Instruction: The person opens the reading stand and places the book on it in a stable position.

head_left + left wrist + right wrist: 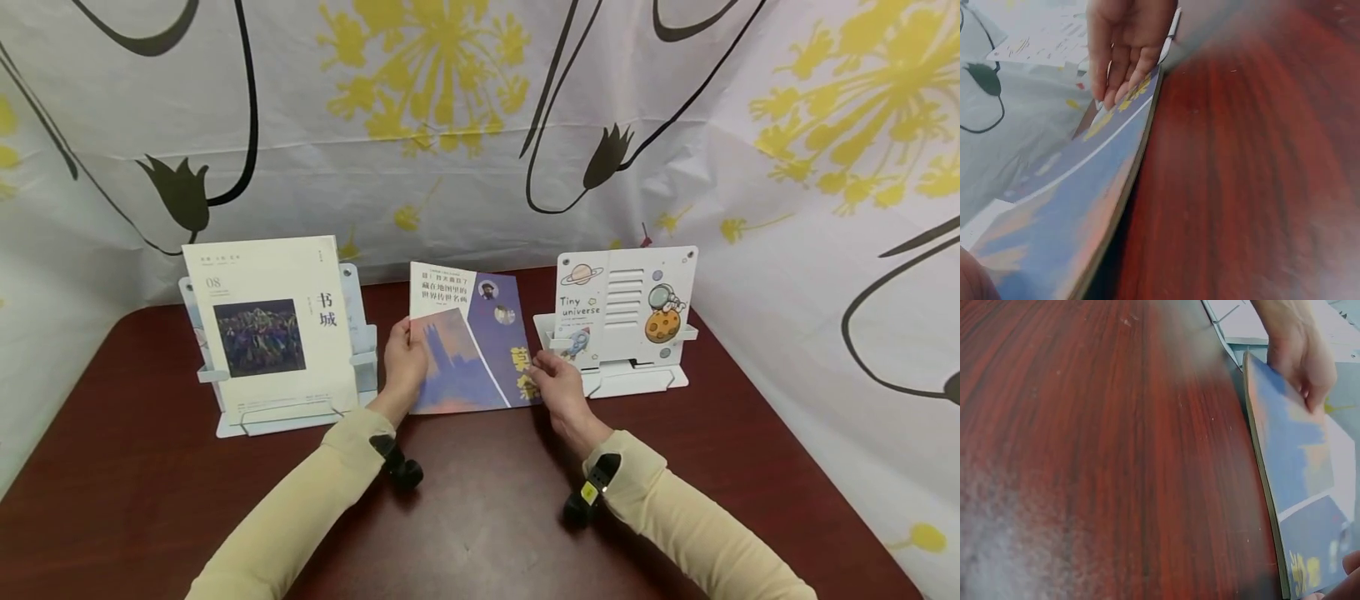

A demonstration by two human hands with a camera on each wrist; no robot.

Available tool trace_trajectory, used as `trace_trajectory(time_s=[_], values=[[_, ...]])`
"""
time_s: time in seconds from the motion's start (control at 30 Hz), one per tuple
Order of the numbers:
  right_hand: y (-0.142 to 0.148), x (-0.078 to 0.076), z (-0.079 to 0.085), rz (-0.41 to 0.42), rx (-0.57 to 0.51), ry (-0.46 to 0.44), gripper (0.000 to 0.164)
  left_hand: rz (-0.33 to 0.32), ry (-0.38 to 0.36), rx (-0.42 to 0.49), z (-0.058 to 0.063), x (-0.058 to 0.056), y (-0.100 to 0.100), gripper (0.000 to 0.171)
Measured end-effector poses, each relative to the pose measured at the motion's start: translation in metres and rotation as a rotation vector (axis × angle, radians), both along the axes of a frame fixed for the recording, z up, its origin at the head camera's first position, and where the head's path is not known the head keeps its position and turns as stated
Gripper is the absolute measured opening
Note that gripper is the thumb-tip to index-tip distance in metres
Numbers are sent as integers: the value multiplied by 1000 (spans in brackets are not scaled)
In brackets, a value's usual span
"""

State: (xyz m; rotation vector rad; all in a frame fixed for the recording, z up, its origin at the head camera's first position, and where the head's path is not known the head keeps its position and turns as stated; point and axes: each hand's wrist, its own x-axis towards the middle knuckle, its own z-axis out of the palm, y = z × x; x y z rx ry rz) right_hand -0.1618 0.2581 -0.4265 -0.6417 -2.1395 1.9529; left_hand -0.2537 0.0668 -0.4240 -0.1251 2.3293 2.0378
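Observation:
A thin book (468,350) with a purple, white and painted blue-orange cover is held tilted between both hands over the middle of the table. My left hand (405,365) grips its left edge, thumb on the cover. At the lower right edge, my right hand (561,390) pinches the book, the thumb at the yellow lettering. Seen from the left wrist, the book (1079,194) slants up away from the wood, with the right hand (1132,47) at its far end. The right wrist view shows the left hand (1304,359) at the opposite edge; the fingers behind the cover are hidden.
On the left, a light-blue book stand (363,342) bears a white book (322,350) with a dark picture. A white "Tiny universe" book stand (626,304) stands on the right. Behind the dark red table (480,517) hangs a flower-patterned cloth (465,192).

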Motion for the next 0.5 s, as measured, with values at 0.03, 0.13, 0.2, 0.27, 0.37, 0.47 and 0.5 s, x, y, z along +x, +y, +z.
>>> trace_trajectory(time_s=[0.03, 0.13, 0.2, 0.27, 0.37, 0.47, 0.5], values=[[-1, 0, 2, 1, -7, -18, 47, 1, 21, 16, 0, 2, -2, 39], [-2, 0, 6, 1, -17, -54, 45, -8, 71, 58, 0, 6, -6, 39], [-1, -2, 6, 8, -30, -63, 44, -20, 82, 84, 1, 10, -10, 40], [0, -3, 6, 14, -45, -72, 43, -36, 85, 118, 2, 13, -14, 41], [2, -5, 5, 11, -59, -96, 42, -68, 90, 148, 4, 20, -19, 43], [3, -7, 8, -4, -104, -101, 41, -89, 89, 166, 7, 28, -23, 44], [3, -8, 9, -8, -126, -95, 40, -94, 90, 174, 7, 31, -25, 44]])
